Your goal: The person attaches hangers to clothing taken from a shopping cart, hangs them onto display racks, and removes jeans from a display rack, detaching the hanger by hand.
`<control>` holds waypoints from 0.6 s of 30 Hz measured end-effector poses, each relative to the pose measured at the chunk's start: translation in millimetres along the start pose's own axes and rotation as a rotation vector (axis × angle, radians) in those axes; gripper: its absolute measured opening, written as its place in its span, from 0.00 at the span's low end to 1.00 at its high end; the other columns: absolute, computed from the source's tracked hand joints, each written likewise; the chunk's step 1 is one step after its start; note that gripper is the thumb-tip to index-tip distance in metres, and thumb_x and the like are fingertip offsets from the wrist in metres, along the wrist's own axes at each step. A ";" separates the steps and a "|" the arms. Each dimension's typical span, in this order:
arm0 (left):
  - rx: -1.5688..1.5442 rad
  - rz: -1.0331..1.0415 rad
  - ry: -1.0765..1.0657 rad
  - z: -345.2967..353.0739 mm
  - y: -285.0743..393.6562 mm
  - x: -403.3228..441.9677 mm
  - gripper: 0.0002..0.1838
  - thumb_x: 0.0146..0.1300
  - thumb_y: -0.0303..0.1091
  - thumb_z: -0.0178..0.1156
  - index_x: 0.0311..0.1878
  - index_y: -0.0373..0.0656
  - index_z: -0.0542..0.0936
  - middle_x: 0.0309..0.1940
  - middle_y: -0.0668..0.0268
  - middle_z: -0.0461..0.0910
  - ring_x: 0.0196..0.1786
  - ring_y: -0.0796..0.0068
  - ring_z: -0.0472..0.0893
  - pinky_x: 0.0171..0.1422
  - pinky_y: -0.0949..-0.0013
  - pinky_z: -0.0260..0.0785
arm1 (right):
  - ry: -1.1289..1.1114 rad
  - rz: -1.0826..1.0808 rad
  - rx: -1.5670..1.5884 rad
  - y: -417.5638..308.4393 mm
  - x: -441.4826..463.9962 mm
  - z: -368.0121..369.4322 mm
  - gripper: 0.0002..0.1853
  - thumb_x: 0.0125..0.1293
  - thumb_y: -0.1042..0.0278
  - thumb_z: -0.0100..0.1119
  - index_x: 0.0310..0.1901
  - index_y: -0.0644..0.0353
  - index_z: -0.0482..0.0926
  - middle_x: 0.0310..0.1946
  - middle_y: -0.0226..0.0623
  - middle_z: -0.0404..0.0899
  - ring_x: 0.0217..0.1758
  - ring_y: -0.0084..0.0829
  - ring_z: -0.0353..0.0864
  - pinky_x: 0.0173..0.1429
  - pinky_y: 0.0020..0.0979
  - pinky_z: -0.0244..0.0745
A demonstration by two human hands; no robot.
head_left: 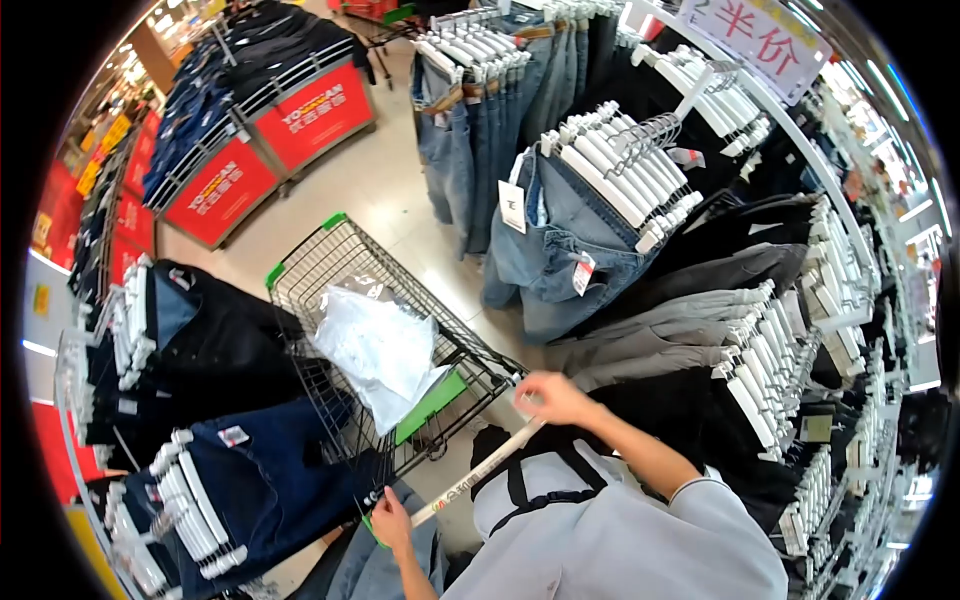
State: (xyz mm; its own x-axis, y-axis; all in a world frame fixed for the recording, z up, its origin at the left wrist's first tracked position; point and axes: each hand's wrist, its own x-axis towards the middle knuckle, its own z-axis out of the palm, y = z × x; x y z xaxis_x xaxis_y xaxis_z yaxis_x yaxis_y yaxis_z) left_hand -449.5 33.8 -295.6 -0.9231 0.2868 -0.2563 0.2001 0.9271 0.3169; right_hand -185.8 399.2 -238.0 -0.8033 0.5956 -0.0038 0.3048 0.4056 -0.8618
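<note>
A wire shopping cart (470,345) with green corner pieces stands in front of me. Its pale handle bar (480,472) runs slantwise near my body. My left hand (392,520) is closed around the handle's left end. At the right end, my right hand (555,398) is curled over the handle, fingers bent and slightly blurred. In the cart basket lies a white item in clear plastic wrapping (375,345), next to a green panel (430,408).
Racks of jeans on white hangers (620,170) line the right. Dark blue trousers (280,470) hang close on the left. Red-fronted display bins (315,115) piled with clothing stand at the back left. A pale tiled aisle (400,190) runs between them. A sale sign (755,40) hangs upper right.
</note>
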 end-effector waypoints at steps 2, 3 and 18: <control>0.032 -0.032 -0.034 -8.9 7.3 -6.9 0.32 0.71 0.59 0.59 0.23 0.39 0.85 0.17 0.56 0.80 0.23 0.53 0.81 0.33 0.52 0.71 | 0.368 0.133 -0.204 -30.0 20.4 -61.5 0.08 0.65 0.67 0.69 0.41 0.59 0.84 0.34 0.40 0.83 0.35 0.37 0.86 0.42 0.36 0.81; 0.021 -0.036 -0.013 -9.5 5.4 -11.1 0.32 0.70 0.60 0.60 0.23 0.39 0.85 0.17 0.57 0.80 0.22 0.53 0.80 0.32 0.52 0.70 | 0.568 0.202 -0.043 -24.3 30.3 -93.1 0.07 0.66 0.69 0.68 0.40 0.61 0.81 0.32 0.39 0.82 0.32 0.32 0.84 0.38 0.34 0.80; -0.485 0.034 0.222 6.8 -14.8 -14.6 0.28 0.73 0.44 0.68 0.19 0.36 0.75 0.12 0.73 0.66 0.18 0.84 0.64 0.23 0.69 0.53 | 0.422 0.411 -0.746 -39.8 76.1 -298.1 0.30 0.75 0.41 0.59 0.28 0.66 0.81 0.23 0.54 0.81 0.32 0.58 0.84 0.39 0.50 0.76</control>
State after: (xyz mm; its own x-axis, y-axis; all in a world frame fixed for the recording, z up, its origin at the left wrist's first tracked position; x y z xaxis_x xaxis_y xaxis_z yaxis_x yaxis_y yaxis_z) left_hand -436.7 17.5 -302.7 -0.9766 0.2080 -0.0554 0.1050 0.6852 0.7208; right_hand -106.5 635.1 -52.8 -0.3536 0.9325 0.0741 0.8879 0.3595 -0.2870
